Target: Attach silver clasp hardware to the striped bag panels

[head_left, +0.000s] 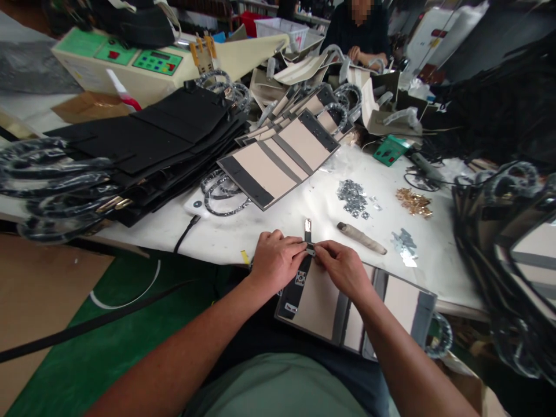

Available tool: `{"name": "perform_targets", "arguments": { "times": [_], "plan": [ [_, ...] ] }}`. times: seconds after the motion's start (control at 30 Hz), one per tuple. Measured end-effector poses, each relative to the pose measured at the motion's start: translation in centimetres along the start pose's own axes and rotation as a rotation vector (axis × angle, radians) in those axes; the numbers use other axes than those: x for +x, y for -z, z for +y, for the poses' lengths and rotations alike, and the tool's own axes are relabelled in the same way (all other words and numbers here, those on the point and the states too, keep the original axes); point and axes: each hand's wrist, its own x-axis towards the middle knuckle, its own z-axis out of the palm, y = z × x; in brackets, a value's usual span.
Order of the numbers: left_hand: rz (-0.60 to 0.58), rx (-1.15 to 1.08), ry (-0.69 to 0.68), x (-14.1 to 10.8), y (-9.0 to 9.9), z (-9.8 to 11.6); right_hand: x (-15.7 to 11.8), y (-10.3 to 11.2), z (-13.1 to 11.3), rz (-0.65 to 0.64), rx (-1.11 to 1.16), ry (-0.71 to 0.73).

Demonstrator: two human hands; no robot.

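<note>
A beige and black bag panel lies across my lap and against the table edge. At its upper left end, my left hand has its fingers closed at a small metal plate. From the other side my right hand pinches the same plate between thumb and fingers. Just beyond my fingertips a short black strap with a shiny metal tip sticks out over the table. Two more metal fittings are on the panel's dark band, a square one and an oblong one. My fingertips partly hide the plate.
On the white table are a wrapped tool, silvery plates, gold-coloured pieces and flat metal pieces. Stacked black bag parts stand left, beige panels beyond, more bags right. A co-worker sits opposite.
</note>
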Motion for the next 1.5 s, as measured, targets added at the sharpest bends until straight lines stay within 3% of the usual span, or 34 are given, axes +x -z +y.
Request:
{"name": "perform_targets", "arguments": {
  "times": [0.1,0.3,0.4,0.6,1.17,1.37,1.5],
  "plan": [
    [-0.004,0.012,-0.007,0.0,-0.1,-0.1,-0.3,0.2,0.5,0.019,0.055,0.045],
    [-0.031,0.019,-0.005,0.2,0.1,-0.1,-0.7,-0.8,2.0,0.142,-0.048,0.322],
    [-0.031,-0.014,-0.02,0.4,0.0,-0.3,-0.7,-1.1,2.4,0.155,-0.06,0.387],
    [-0.039,-0.112,-0.084,0.9,-0.5,-0.7,-0.9,-1.5,2.9,0.171,-0.054,0.396],
    [-0.157,-0.16,-0.077,2.3,0.4,-1.3,-1.1,-2.0,2.8,0.243,-0.125,0.358],
    [-0.163,-0.15,-0.076,2.2,0.1,-1.4,-1.0,-1.6,2.5,0.18,-0.117,0.354],
    [-0.156,-0.142,-0.09,2.2,0.2,-1.2,-1.1,-1.1,1.8,0.149,-0.252,0.323]
  ]
}}
